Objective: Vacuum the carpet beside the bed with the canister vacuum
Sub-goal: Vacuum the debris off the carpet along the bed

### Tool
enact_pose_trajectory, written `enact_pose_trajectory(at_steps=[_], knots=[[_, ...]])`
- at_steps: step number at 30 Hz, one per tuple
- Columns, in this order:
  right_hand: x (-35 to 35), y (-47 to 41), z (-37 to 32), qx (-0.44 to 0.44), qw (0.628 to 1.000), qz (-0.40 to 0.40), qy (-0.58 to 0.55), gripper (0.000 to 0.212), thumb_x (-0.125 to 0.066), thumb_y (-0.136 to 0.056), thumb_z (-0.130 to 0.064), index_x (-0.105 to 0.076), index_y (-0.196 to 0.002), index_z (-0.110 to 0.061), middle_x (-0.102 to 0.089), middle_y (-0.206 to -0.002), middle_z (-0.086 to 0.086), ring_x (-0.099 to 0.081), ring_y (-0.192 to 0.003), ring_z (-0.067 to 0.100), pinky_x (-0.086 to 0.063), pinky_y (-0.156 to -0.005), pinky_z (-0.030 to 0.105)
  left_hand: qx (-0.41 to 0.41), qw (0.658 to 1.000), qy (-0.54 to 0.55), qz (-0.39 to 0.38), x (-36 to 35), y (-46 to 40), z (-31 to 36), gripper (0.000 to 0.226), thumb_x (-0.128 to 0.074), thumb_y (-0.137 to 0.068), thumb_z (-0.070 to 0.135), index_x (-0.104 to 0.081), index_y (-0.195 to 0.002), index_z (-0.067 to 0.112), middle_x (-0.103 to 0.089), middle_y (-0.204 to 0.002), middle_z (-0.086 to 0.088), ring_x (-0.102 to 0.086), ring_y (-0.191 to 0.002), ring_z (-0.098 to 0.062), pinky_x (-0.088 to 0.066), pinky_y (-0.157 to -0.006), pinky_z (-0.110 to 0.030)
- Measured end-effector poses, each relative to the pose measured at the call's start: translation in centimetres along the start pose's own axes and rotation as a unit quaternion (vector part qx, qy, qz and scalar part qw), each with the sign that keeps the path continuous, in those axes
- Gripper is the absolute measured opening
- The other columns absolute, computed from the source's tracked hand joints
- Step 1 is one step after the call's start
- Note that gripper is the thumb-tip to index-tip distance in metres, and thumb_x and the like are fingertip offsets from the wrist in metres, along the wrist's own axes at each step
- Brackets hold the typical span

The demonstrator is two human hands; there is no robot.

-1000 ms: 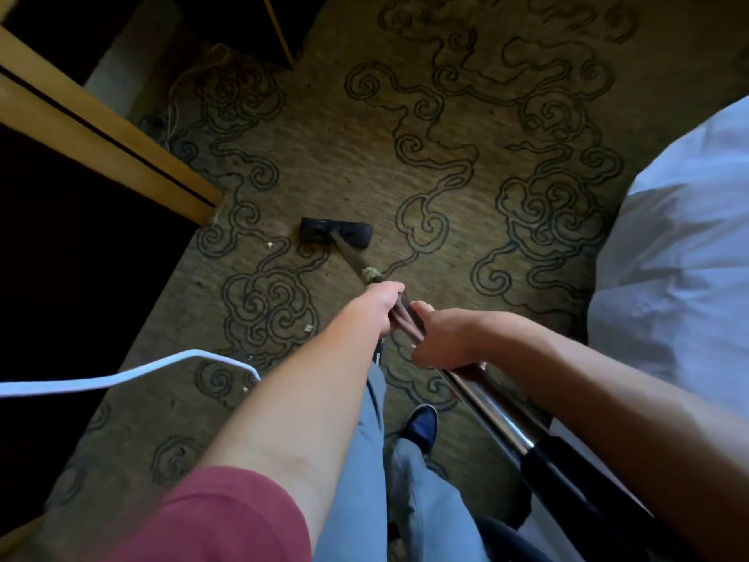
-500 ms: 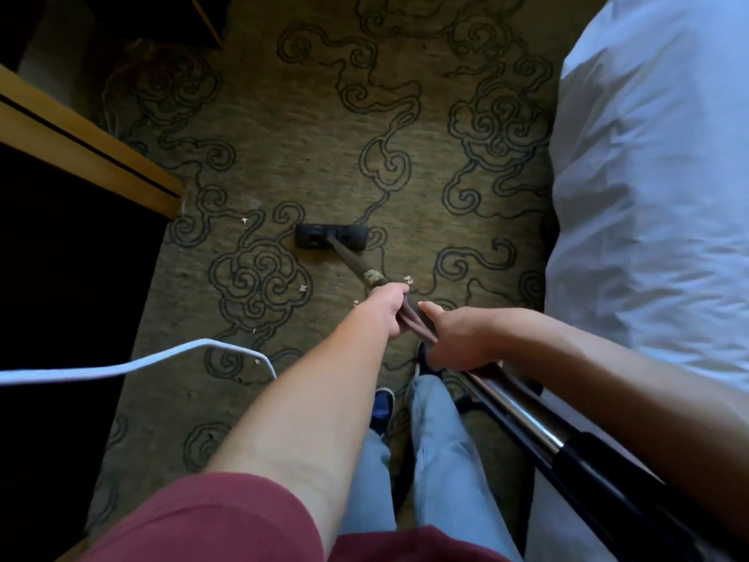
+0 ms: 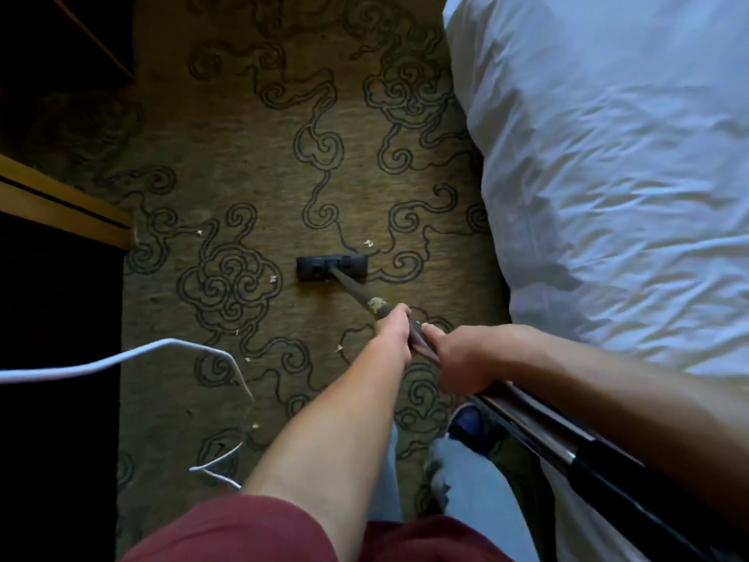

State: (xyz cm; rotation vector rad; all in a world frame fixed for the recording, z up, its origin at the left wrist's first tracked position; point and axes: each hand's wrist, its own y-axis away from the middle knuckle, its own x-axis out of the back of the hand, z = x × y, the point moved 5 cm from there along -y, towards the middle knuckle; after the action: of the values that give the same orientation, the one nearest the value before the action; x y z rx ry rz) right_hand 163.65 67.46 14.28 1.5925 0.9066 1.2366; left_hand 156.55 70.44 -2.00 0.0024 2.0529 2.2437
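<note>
The black vacuum floor head [image 3: 331,268] lies flat on the olive carpet [image 3: 251,164] with dark swirl patterns, left of the bed. Its metal wand [image 3: 356,292] runs back toward me to a black hose end [image 3: 616,488] at the lower right. My left hand [image 3: 394,328] grips the wand farther forward. Just behind it, my right hand [image 3: 458,358] grips the same wand. Several small pale scraps [image 3: 368,243] lie scattered on the carpet around the head.
The bed with a white rumpled duvet [image 3: 608,176] fills the right side. Wooden furniture with a dark opening [image 3: 60,208] stands at the left. A white cord [image 3: 121,358] loops across the lower left. My blue shoe [image 3: 470,423] and grey trouser legs are below the hands.
The view has swung right, so the bed fills more of the frame and the furniture has slid left. The floor head now sits nearer the bed. Both hands keep their grip.
</note>
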Motion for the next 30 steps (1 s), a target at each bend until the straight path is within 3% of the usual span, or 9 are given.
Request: enact_pose_trajectory(at_steps=[3,10,13,17,19,21,24,28,30], knots=[[-4.7,0.5,0.4,-0.002,1.000,0.012,0.008,0.091,-0.052,-0.089,-0.026,0.009,-0.155,-0.014,-0.054,-0.136,0.014,-0.056,-0.119,0.029,-0.043,-0.097,0.034,-0.036,0.996,-0.010,0.075,0.7,-0.7,-4.6,0.033,-0.061,-0.084,0.018,-0.064,-0.112,0.001,-0.066,-0.100,-0.018,-0.065,-0.083,-0.031,-0.053,-0.073,-0.036],[-15.9,2.7,1.8,-0.003,0.999,0.046,0.024,0.089,-0.052,-0.091,-0.028,0.009,-0.155,-0.014,-0.048,-0.142,0.016,-0.052,-0.124,0.032,-0.042,-0.098,0.036,-0.056,0.997,0.002,0.059,1.1,-1.9,-15.3,0.047,-0.060,-0.085,0.023,-0.060,-0.127,0.003,-0.069,-0.106,-0.018,-0.064,-0.087,-0.032,-0.057,-0.090,-0.043],[-21.9,4.5,2.6,-0.010,0.998,0.051,0.032,0.090,-0.051,-0.091,-0.027,0.010,-0.155,-0.013,-0.046,-0.143,0.017,-0.051,-0.125,0.032,-0.042,-0.099,0.036,-0.038,0.998,-0.010,0.040,1.2,-1.1,-21.2,0.048,-0.058,-0.087,0.024,-0.059,-0.130,0.002,-0.066,-0.112,-0.016,-0.062,-0.087,-0.029,-0.056,-0.079,-0.037],[-28.4,7.4,4.3,-0.010,0.999,0.036,0.019,0.090,-0.051,-0.089,-0.029,0.010,-0.155,-0.017,-0.048,-0.142,0.016,-0.052,-0.124,0.032,-0.043,-0.099,0.036,-0.026,0.999,0.010,0.023,0.4,1.2,-28.4,0.040,-0.055,-0.089,0.020,-0.056,-0.126,0.006,-0.059,-0.103,-0.015,-0.054,-0.069,-0.024,-0.049,-0.063,-0.033],[-30.9,9.2,4.9,-0.011,0.999,0.031,0.021,0.092,-0.053,-0.090,-0.031,0.010,-0.155,-0.018,-0.048,-0.142,0.016,-0.052,-0.123,0.032,-0.043,-0.097,0.036,-0.028,0.999,0.004,0.028,0.0,2.2,-31.5,0.043,-0.057,-0.089,0.019,-0.057,-0.131,0.006,-0.058,-0.106,-0.015,-0.055,-0.070,-0.024,-0.050,-0.063,-0.032],[-32.5,10.5,5.1,-0.001,0.999,0.041,0.036,0.090,-0.054,-0.091,-0.029,0.006,-0.156,-0.015,-0.052,-0.137,0.015,-0.055,-0.118,0.030,-0.046,-0.088,0.035,-0.040,0.999,0.011,0.033,-0.5,3.0,-33.5,0.044,-0.061,-0.089,0.018,-0.060,-0.131,0.004,-0.061,-0.104,-0.015,-0.060,-0.081,-0.027,-0.056,-0.075,-0.037],[-33.2,12.1,5.9,0.000,0.996,0.067,0.063,0.091,-0.055,-0.089,-0.027,0.006,-0.155,-0.013,-0.060,-0.124,0.012,-0.061,-0.108,0.028,-0.046,-0.079,0.034,-0.056,0.998,0.019,0.023,-1.7,4.5,-34.2,0.043,-0.066,-0.090,0.016,-0.061,-0.129,0.001,-0.061,-0.099,-0.014,-0.060,-0.079,-0.025,-0.056,-0.090,-0.041],[-29.7,12.6,7.0,-0.025,0.993,0.112,-0.001,0.099,-0.057,-0.085,-0.025,0.014,-0.154,-0.027,-0.060,-0.125,0.012,-0.060,-0.108,0.029,-0.049,-0.087,0.036,-0.093,0.995,0.004,0.033,-3.0,5.8,-29.1,0.035,-0.066,-0.091,0.017,-0.060,-0.124,0.007,-0.071,-0.105,-0.014,-0.067,-0.073,-0.023,-0.056,-0.062,-0.035],[-26.6,11.8,6.8,-0.027,0.991,0.126,-0.032,0.099,-0.056,-0.084,-0.025,0.014,-0.153,-0.028,-0.058,-0.128,0.014,-0.060,-0.109,0.031,-0.050,-0.092,0.038,-0.106,0.994,-0.006,0.035,-3.4,5.7,-25.0,0.037,-0.066,-0.091,0.016,-0.060,-0.127,0.007,-0.070,-0.104,-0.012,-0.066,-0.072,-0.022,-0.056,-0.062,-0.034]])
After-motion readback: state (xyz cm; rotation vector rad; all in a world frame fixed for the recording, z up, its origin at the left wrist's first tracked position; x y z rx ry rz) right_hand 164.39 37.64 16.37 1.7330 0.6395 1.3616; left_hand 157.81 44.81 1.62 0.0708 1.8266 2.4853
